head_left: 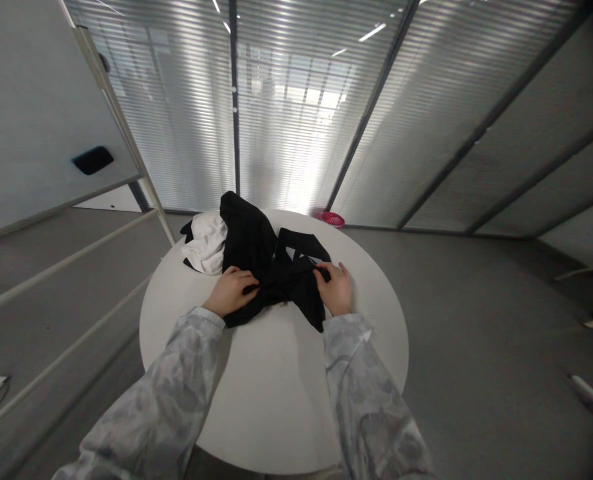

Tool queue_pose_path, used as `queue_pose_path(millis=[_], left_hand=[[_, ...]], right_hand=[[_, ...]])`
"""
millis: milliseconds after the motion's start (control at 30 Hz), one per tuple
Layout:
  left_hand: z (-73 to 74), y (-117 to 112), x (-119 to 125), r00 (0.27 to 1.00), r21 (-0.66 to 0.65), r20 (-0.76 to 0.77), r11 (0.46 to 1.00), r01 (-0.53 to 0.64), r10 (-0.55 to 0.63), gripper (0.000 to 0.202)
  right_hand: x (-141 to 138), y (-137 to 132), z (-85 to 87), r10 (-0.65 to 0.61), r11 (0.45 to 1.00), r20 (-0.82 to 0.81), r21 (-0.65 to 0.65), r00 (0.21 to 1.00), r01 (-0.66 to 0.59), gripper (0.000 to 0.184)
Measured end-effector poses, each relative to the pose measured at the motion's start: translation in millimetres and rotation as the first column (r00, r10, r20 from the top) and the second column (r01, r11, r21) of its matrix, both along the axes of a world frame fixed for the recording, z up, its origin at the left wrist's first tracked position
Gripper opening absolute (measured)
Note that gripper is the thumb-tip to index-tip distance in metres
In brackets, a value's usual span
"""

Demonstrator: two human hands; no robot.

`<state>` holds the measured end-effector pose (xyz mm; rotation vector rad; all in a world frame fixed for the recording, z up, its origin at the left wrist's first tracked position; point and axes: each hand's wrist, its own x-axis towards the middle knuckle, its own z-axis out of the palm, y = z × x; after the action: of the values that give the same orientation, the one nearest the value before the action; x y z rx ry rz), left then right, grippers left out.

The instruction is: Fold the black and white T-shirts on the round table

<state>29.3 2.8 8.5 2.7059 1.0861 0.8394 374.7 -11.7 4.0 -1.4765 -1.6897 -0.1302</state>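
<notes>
A crumpled black garment [269, 263] lies on the round white table [276, 373]. My left hand [232, 291] is closed on the garment's left side near its middle. My right hand [335, 288] pinches a fold of the same black cloth on its right side, the other fingers resting on the tabletop. A white garment [207, 247] lies bunched just behind and left of the black one, partly under it. Both my arms wear pale grey patterned sleeves.
A whiteboard on a stand [36, 113] rises at the left, its frame close to the table's left rim. A small pink basket [331, 219] sits on the floor behind the table. Glass walls with blinds stand beyond; grey carpet spreads to the right.
</notes>
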Motion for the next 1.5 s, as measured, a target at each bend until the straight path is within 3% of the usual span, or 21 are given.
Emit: queue_pose_path(millis=[133, 300, 367, 433, 500, 567, 700, 833, 933, 1100, 1333, 1500], left_hand=[[4.7, -1, -2, 0.982, 0.085, 0.095, 0.982, -0.170, 0.162, 0.016], [8.3, -5, -4, 0.900, 0.124, 0.251, 0.910, -0.396, 0.357, 0.018], [9.2, -6, -4, 0.884, 0.135, 0.299, 0.902, -0.411, 0.358, 0.021], [10.0, -7, -4, 0.905, 0.153, 0.310, 0.924, -0.350, 0.292, 0.022], [10.9, -8, -3, 0.949, 0.163, 0.255, 0.959, -0.231, 0.185, 0.021], [11.8, -8, -3, 0.983, 0.154, 0.164, 0.982, -0.112, 0.086, 0.023], [11.8, -8, -2, 0.997, 0.097, 0.065, 0.994, -0.050, 0.044, 0.020], [8.9, -8, -1, 0.995, 0.076, 0.063, 0.994, -0.084, 0.079, 0.016], [6.4, -8, -2, 0.993, 0.077, 0.071, 0.992, -0.101, 0.096, 0.015], [1.7, -6, -2, 0.993, 0.077, 0.066, 0.992, -0.104, 0.099, 0.012], [-3.4, -3, -2, 0.992, 0.058, 0.074, 0.992, -0.109, 0.104, 0.013], [-3.7, -6, -2, 0.993, 0.053, 0.063, 0.993, -0.106, 0.103, 0.013]], right_hand=[[11, 2, -1.0, -0.108, 0.990, -0.142, 0.072, 0.984, 0.119, 0.023], [31, 6, -4.6, -0.269, 0.941, -0.353, 0.104, 0.896, 0.323, 0.026], [34, 5, -3.7, -0.279, 0.929, -0.387, 0.124, 0.879, 0.350, 0.031], [32, 1, 0.3, -0.256, 0.925, -0.394, 0.164, 0.882, 0.342, 0.041], [25, -4, 7.1, -0.203, 0.932, -0.374, 0.210, 0.905, 0.296, 0.046], [17, -10, 15.0, -0.111, 0.958, -0.296, 0.223, 0.949, 0.182, 0.040], [-1, -17, 25.8, 0.126, 0.990, -0.036, 0.069, 0.991, -0.124, 0.018], [-14, -21, 29.1, 0.349, 0.933, 0.069, -0.119, 0.935, -0.340, 0.011], [-18, -22, 28.6, 0.467, 0.872, 0.063, -0.196, 0.882, -0.448, 0.026], [-25, -20, 17.5, 0.521, 0.838, 0.077, -0.237, 0.850, -0.492, 0.038], [-28, -16, 5.3, 0.514, 0.847, 0.088, -0.212, 0.853, -0.488, 0.008], [-27, -15, 4.6, 0.488, 0.866, 0.100, -0.178, 0.867, -0.467, 0.004]])
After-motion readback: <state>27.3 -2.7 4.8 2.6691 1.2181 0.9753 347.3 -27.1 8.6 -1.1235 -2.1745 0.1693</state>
